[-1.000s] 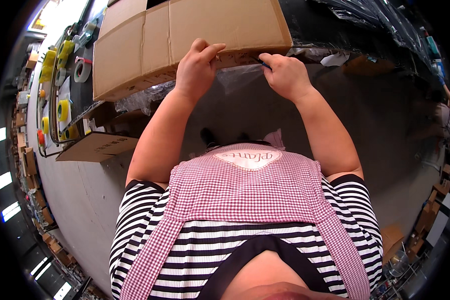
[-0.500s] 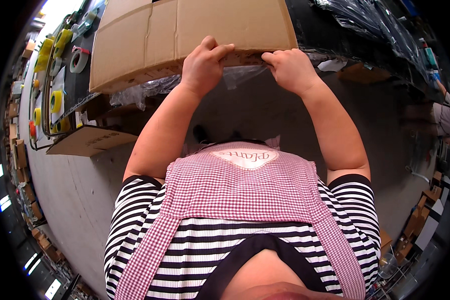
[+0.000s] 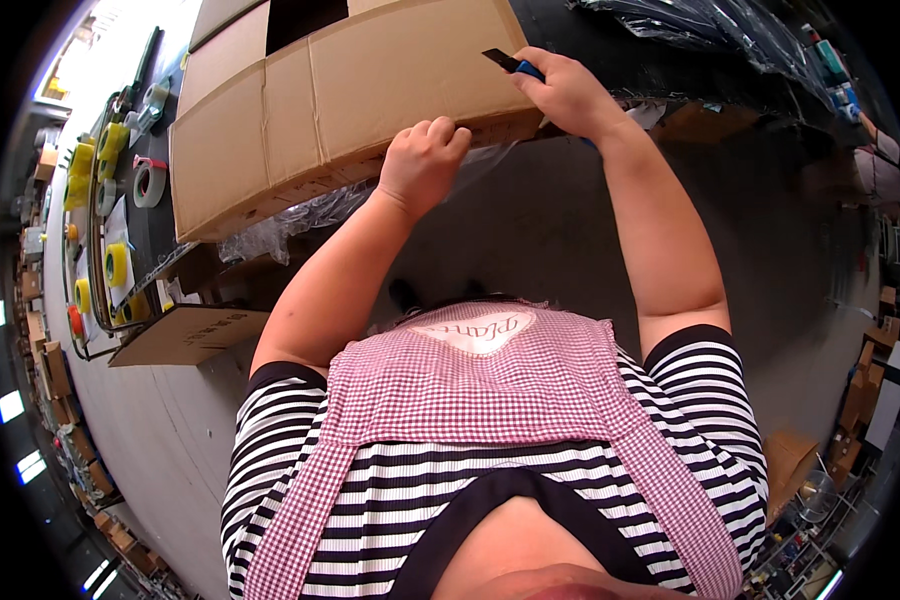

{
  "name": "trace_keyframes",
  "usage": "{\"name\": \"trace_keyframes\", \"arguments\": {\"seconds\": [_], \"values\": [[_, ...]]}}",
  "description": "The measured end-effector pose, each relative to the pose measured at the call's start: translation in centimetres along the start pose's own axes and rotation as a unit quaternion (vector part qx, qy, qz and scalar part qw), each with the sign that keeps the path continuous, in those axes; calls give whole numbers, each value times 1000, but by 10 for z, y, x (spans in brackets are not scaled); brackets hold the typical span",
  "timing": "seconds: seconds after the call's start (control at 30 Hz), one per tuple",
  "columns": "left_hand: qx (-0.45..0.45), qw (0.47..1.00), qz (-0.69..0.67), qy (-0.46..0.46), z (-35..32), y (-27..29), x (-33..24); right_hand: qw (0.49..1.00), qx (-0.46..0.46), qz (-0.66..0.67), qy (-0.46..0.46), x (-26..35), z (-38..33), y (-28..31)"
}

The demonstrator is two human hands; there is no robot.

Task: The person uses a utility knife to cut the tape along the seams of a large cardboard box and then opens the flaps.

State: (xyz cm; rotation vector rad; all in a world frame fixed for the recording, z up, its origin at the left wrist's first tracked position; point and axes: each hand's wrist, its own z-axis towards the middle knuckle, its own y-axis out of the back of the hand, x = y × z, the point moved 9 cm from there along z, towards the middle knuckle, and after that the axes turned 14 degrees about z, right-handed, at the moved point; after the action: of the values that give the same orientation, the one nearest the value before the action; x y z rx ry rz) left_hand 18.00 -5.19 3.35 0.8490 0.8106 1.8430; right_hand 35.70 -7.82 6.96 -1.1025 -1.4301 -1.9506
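A large brown cardboard box (image 3: 400,85) lies at the top of the view, with a dark opening (image 3: 305,20) in its upper face. My left hand (image 3: 423,165) is closed over the box's near edge, its fingers curled on the cardboard. My right hand (image 3: 575,95) grips a utility knife (image 3: 517,66) with a blue handle and a dark blade. The blade points left, over the box's right end; whether it touches the cardboard I cannot tell. Clear plastic film (image 3: 300,222) hangs beneath the near edge.
Left of the box, a black table (image 3: 160,222) carries several tape rolls, one of them yellow (image 3: 116,263). A cardboard flap (image 3: 195,335) juts out below it. Dark plastic wrapping (image 3: 700,35) lies at the upper right. Another person (image 3: 880,170) stands at the far right.
My right hand has lifted from the near edge to the box's right end, and the knife now shows in it. The box sits lower and further left in view, showing more of its opening.
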Motion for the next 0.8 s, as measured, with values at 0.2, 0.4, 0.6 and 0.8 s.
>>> {"name": "trace_keyframes", "arguments": {"seconds": [0.2, 0.4, 0.6, 0.8], "values": [[46, 990, 121, -59, 9, -17, -16, 997, 2, -30, -73, -27, 11, -19], [39, 969, 196, -143, 17, -23, -34, 994, 10, -42, -102, -29, 13, -21], [82, 968, 181, -153, 6, -31, -38, 987, 5, -98, -129, -23, 13, -22], [179, 982, 52, -25, -20, -40, -31, 983, 27, -95, -153, -26, 15, -25]]}}
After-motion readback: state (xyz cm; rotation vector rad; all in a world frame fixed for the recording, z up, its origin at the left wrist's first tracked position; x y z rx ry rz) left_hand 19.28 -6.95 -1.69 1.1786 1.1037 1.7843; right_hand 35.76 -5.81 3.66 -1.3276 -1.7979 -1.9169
